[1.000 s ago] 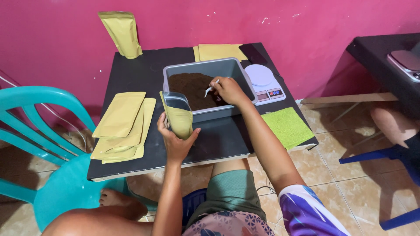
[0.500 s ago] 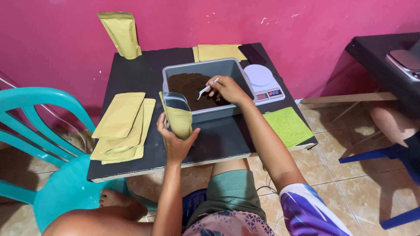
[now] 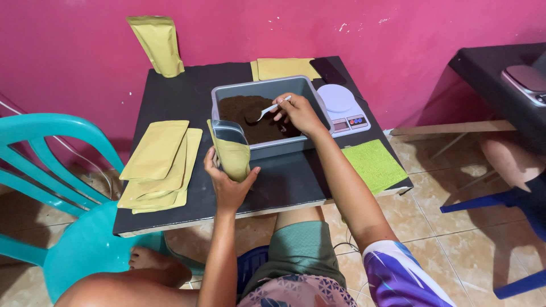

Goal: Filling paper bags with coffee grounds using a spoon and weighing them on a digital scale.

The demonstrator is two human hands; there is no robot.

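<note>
My left hand (image 3: pixel 226 183) holds an open yellow stand-up pouch (image 3: pixel 232 150) upright, just in front of a grey tub (image 3: pixel 310 94) of dark brown powder (image 3: pixel 244 113). My right hand (image 3: pixel 300 113) reaches into the tub and grips a small white spoon (image 3: pixel 268 110), its bowl down in the powder. Both hands are over the small black table (image 3: pixel 284 182).
A stack of flat yellow pouches (image 3: pixel 160 162) lies at the table's left. A filled pouch (image 3: pixel 157 44) stands at the back against the pink wall, more flat pouches (image 3: pixel 284 68) behind the tub. A white kitchen scale (image 3: pixel 343 106) and green cloth (image 3: pixel 372 165) sit right. A teal plastic chair (image 3: pixel 62 193) stands left.
My right hand has pushed the spoon further left and down into the powder. The left hand and pouch have stayed in place.
</note>
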